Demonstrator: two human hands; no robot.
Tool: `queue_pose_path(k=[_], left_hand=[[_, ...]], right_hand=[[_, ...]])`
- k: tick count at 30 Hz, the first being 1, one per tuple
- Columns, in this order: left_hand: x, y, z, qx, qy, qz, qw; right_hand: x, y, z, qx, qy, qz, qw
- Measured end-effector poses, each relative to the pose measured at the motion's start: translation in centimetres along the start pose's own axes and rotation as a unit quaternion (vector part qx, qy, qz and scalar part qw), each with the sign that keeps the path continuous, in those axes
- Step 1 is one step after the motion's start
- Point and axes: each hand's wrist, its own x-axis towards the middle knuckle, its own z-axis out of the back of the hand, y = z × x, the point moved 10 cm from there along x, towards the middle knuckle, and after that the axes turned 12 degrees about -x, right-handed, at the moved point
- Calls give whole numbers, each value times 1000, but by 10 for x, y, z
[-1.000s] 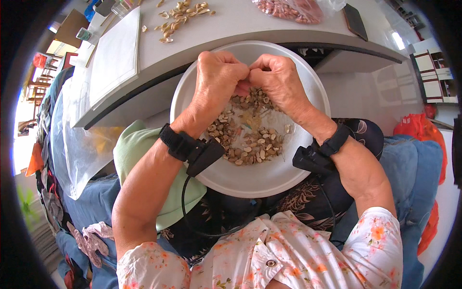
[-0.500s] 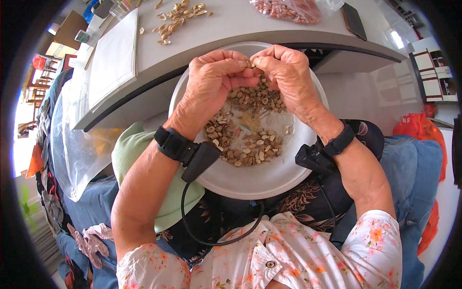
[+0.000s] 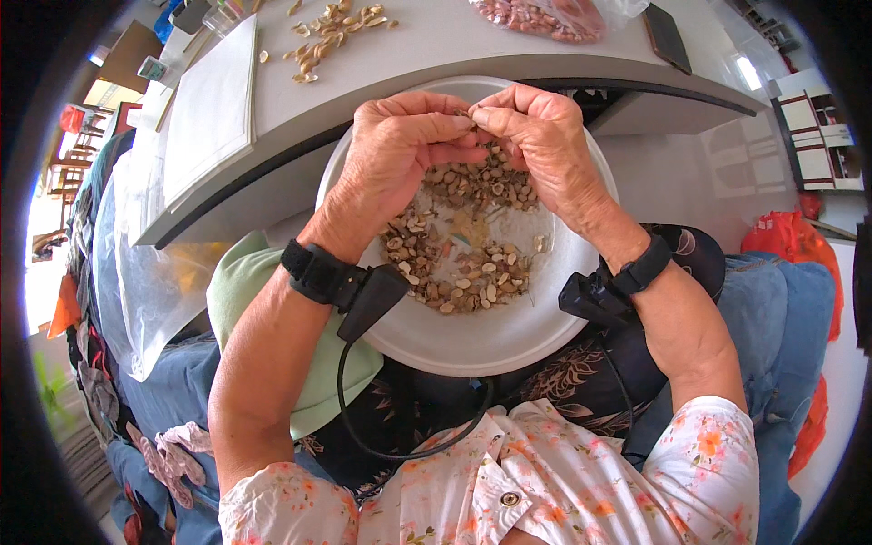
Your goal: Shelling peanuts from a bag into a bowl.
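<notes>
While both hands meet above the far rim of a round white plate point(image 3: 472, 350), the left hand point(image 3: 400, 150) and right hand point(image 3: 545, 141) pinch one small peanut point(image 3: 470, 114) between thumbs and fingertips, fingers curled tight around it. Below the hands, the plate carries a heap of peanuts and broken shells point(image 3: 463, 241). Such a nut looks light, dry and brittle; a grip at its two ends seems best, since the shell would likely crack under a squeeze and the kernel could slip free. Most of the nut is hidden by the fingertips. Beyond the hands, empty shells point(image 3: 331, 32) lie on the worktop point(image 3: 436, 54) and a bag of reddish kernels point(image 3: 545, 16) is cut off.
</notes>
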Motion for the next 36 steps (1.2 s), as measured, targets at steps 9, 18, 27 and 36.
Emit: queue_pose_path(k=[9, 18, 27, 36], left_hand=[[0, 0, 4, 8, -6, 2, 1000], [1, -5, 2, 35, 1, -9, 999], [-15, -38, -34, 474, 23, -232, 849], [-41, -25, -81, 685, 159, -386, 597]], right_hand=[[1, -5, -1, 24, 12, -17, 999], [3, -13, -5, 73, 48, -38, 995], [-3, -40, -29, 244, 116, -174, 947], [-7, -48, -36, 249, 156, -178, 939]])
